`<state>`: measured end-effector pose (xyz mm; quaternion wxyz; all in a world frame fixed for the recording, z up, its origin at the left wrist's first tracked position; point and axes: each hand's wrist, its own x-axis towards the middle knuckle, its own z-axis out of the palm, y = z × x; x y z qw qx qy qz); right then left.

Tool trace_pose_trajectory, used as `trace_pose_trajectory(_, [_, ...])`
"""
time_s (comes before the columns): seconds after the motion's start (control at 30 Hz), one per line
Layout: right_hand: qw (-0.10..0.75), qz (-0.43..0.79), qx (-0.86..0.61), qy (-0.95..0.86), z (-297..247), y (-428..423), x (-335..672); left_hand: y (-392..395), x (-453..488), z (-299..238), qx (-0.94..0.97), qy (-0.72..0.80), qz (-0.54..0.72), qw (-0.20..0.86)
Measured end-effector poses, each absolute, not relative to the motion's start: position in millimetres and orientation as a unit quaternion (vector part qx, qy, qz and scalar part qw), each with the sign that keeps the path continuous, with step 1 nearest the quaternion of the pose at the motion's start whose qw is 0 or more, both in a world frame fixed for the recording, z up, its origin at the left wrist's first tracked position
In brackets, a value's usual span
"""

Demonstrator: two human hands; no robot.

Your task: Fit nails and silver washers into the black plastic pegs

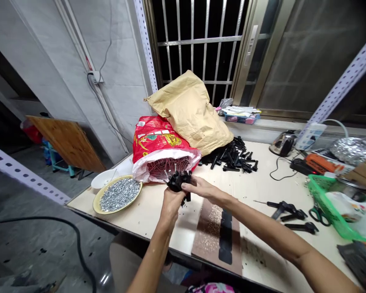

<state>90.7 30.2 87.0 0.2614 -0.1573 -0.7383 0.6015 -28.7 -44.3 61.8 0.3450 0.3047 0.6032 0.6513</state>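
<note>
My left hand (171, 198) is wrapped round a bunch of black plastic parts (177, 181) from below. Shiny metal screw ends stick up out of the bunch. Against its right side press the fingers of my right hand (203, 188), also closed on it. Just behind is the mouth of a red and white bag (161, 138), full of thin reddish-brown rods (171, 165). A yellow bowl (100, 207) of small silver metal pieces (120, 194) stands to the left. More black plastic parts (232, 156) lie heaped behind my right hand.
A brown board (203, 244) with a black strip (225, 236) and crumbs lies below my right forearm. A tan paper sack (192, 110) leans at the window. To the right are a screwdriver (273, 204), scissors (319, 215), a green basket (332, 215) and a power tool (358, 260).
</note>
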Motion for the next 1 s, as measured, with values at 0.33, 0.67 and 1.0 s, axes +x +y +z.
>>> trace_pose_trajectory(0.33, [0.468, 0.716, -0.184, -0.484, 72.4, 2.9, 110.9, -41.4, 19.8, 70.9, 0.483, 0.628, 0.549, 0.266])
trace_pose_trajectory(0.67, [0.532, 0.613, -0.252, -0.527, 62.3, -3.0, 135.9, -40.0, 20.2, 64.2, 0.419, 0.531, 0.621, 0.396])
trace_pose_trajectory(1.0, [0.544, 0.55, -0.292, -0.562, 59.5, 12.4, 115.0, -23.3, 20.0, 59.9, 0.429, 0.546, 0.596, 0.403])
